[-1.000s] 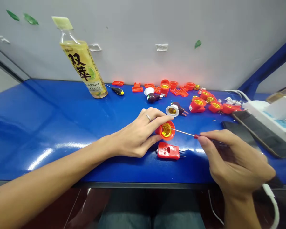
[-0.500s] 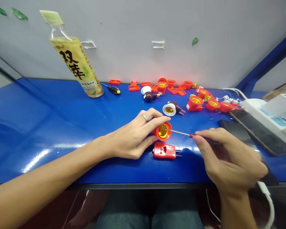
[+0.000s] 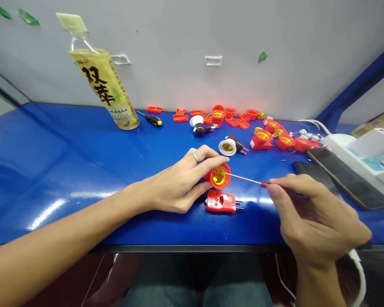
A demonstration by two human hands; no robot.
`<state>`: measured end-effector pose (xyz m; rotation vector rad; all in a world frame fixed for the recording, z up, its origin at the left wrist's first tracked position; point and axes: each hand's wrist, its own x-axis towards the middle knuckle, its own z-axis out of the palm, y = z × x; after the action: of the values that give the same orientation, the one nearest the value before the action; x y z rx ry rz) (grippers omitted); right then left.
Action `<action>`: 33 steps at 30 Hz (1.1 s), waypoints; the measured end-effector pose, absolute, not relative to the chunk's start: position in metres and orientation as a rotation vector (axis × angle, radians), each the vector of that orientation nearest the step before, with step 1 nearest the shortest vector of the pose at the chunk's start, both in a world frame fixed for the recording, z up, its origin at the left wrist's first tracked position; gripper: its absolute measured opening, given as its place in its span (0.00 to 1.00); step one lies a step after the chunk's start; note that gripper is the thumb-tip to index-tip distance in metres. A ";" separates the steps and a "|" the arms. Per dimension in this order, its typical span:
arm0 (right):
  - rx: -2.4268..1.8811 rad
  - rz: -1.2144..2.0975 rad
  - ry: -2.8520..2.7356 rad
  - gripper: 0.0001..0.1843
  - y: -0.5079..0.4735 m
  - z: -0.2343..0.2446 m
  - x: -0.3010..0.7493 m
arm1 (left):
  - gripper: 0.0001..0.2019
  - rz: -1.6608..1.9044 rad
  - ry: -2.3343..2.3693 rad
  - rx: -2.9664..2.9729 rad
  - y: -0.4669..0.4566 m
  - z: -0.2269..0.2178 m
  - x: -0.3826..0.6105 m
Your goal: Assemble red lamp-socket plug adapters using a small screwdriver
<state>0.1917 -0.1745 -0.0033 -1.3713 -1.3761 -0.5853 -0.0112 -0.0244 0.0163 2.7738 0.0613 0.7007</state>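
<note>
Head view — a red socket [image 3: 219,179] gripped around the middle of the worktop [image 3: 166,149].
The person's left hand [image 3: 188,181] holds the socket between thumb and fingers, its gold-coloured mouth visible; the right hand [image 3: 318,217] pinches a thin screwdriver [image 3: 245,178], shaft reaching into that mouth. A red plug [image 3: 220,201] lies just beside, toward the front edge — 1 white-rimmed socket [image 3: 227,147] sits farther back, a bottle [image 3: 105,87] near the back edge.

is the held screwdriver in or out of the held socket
In: the screwdriver reaches past the rim and inside the red socket.
</note>
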 end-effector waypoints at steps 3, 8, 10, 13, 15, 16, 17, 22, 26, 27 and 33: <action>-1.395 -0.596 -1.400 0.07 -0.175 -0.003 0.192 | 0.27 0.702 0.057 2.772 -0.025 0.016 -0.011; -1.391 -0.571 -1.454 0.07 -0.174 -0.002 0.193 | 0.27 0.704 0.041 2.783 -0.025 0.014 -0.011; -1.377 -0.553 -1.467 0.08 -0.173 -0.003 0.193 | 0.26 0.702 0.015 2.758 -0.024 0.013 -0.011; -1.349 -0.543 -1.471 0.08 -0.173 -0.004 0.192 | 0.26 0.771 -0.010 2.674 -0.024 0.014 -0.011; -1.326 -0.535 -1.480 0.08 -0.174 -0.005 0.192 | 0.24 0.827 0.003 2.614 -0.025 0.015 -0.012; -1.319 -0.530 -1.484 0.08 -0.174 -0.005 0.192 | 0.23 0.844 0.012 2.590 -0.026 0.016 -0.012; -1.315 -0.532 -1.482 0.08 -0.175 -0.005 0.192 | 0.22 0.852 0.020 2.570 -0.028 0.018 -0.012; -1.423 -0.513 -1.383 0.03 -0.178 -0.002 0.190 | 0.19 0.854 0.033 2.466 -0.036 0.024 -0.009; -1.429 -0.468 -1.269 0.06 -0.181 -0.001 0.188 | 0.19 0.819 0.023 2.429 -0.036 0.024 -0.006; -1.434 -0.479 -1.234 0.08 -0.182 -0.002 0.187 | 0.19 0.805 0.022 2.438 -0.035 0.023 -0.006; -1.385 -0.449 -1.132 0.08 -0.185 -0.006 0.184 | 0.21 0.804 0.052 2.465 -0.031 0.020 -0.007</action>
<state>0.1841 -0.1850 -0.0056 -1.3846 -1.1323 -0.4494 -0.0069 -0.0306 0.0200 2.4648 0.0517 0.8035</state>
